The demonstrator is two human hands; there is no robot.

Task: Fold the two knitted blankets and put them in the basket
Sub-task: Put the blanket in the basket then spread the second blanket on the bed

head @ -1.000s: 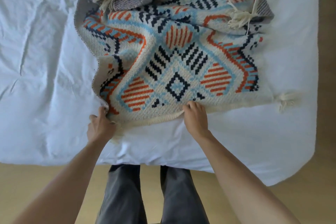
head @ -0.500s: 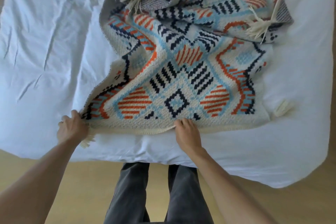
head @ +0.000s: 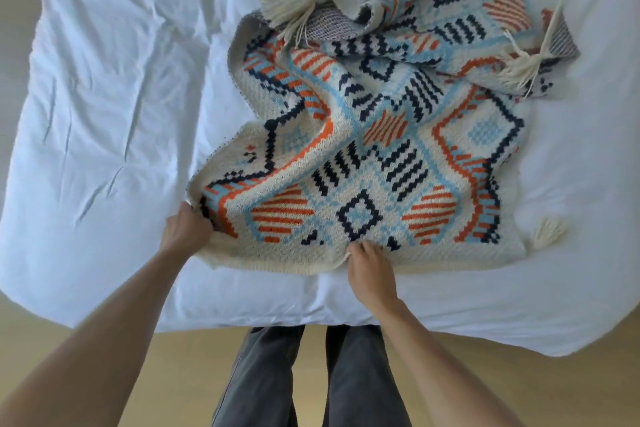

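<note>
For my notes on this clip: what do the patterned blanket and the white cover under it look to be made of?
The blanket looks like knitted yarn, possibly wool or acrylic. Stitch rows show, the pattern is blocky, and the surface is matte and soft. It has cream yarn tassels. The bed cover looks like thin woven cloth, likely cotton. It is smooth and matte, with fine creases.

blanket (head: 381, 156): cream w/ orange, navy, lt-blue geometric diamonds/stripes | bed sheet (head: 114, 107): white | trousers (head: 263, 378): grey
</note>
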